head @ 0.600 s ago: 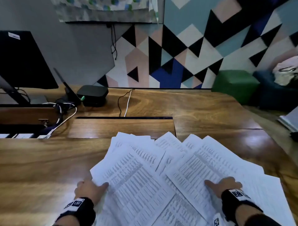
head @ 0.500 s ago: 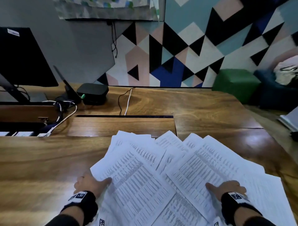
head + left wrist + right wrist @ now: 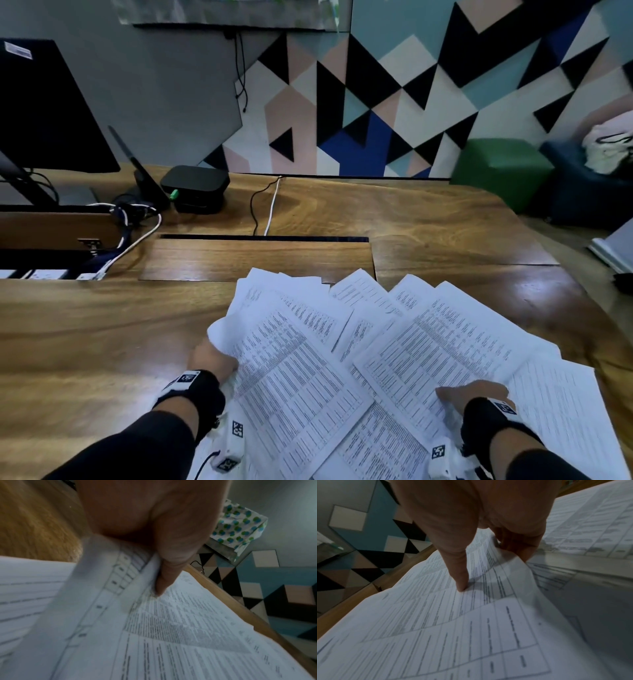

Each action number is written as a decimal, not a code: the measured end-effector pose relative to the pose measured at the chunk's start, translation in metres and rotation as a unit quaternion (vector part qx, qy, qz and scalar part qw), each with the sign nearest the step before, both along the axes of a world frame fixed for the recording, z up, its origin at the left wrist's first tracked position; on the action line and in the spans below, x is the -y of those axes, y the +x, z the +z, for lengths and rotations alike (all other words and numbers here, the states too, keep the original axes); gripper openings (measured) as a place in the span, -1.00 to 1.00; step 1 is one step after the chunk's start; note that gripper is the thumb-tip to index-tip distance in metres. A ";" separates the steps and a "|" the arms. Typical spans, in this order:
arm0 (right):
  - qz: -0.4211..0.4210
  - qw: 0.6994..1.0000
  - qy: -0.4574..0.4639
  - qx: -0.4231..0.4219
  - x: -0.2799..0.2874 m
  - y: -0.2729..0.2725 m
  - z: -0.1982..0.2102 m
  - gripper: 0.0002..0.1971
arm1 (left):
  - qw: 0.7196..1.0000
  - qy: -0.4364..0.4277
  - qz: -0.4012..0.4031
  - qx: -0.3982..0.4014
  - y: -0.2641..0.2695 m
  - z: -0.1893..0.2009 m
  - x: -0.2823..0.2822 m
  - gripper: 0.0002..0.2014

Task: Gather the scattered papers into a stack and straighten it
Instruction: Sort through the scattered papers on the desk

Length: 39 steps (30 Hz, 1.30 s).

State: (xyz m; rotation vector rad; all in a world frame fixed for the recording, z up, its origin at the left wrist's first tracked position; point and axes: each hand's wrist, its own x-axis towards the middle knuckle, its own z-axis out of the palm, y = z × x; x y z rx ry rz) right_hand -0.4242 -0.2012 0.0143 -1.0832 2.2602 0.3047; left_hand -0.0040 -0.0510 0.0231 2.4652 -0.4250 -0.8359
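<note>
Both hands [image 3: 212, 358] [image 3: 474, 394] are pinching fanned papers [image 3: 342, 359]; loose sheets (barely overlapping) are risking creasing or sliding across the table [image 3: 102, 342].

in front of me a glossy wooden desk [image 3: 428, 219] meets a wall of black, pink, blue and white triangles [image 3: 394, 96], grey [image 3: 154, 96] further left. a green cube seat [image 3: 501, 168] and a dark blue one [image 3: 582, 192] sit at right.
</note>
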 end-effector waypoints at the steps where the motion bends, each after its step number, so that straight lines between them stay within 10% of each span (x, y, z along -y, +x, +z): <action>1: -0.015 1.000 -0.012 0.011 -0.001 0.000 0.001 0.11 | 0.999 -0.037 0.014 -0.028 -0.001 0.000 -0.002 -0.72; 7: -0.106 0.989 -0.062 0.079 -0.005 -0.010 -0.002 0.08 | 0.943 -0.152 0.073 -0.286 0.001 0.029 -0.024 -0.69; 14: -0.150 0.973 -0.101 0.141 -0.009 -0.011 0.005 -0.32 | 0.873 -0.293 -0.087 -0.380 -0.004 0.129 -0.038 -0.16; 18: -0.153 0.966 -0.135 0.158 -0.012 -0.011 0.005 -0.26 | 0.799 -0.390 -0.047 -0.456 0.000 0.150 -0.039 -0.40; 22: -0.153 0.962 -0.163 0.158 -0.015 -0.010 0.001 -0.27 | 0.889 -0.246 0.017 -0.386 -0.009 0.092 -0.040 -0.49; 29: -0.128 0.965 -0.164 0.161 -0.014 -0.011 -0.001 -0.38 | 0.955 -0.171 0.074 -0.230 -0.033 0.021 -0.049 -0.46; 39: -0.082 0.968 -0.187 0.145 -0.014 -0.022 -0.005 -0.95 | 0.946 -0.092 0.068 -0.304 -0.041 0.005 -0.079 -0.37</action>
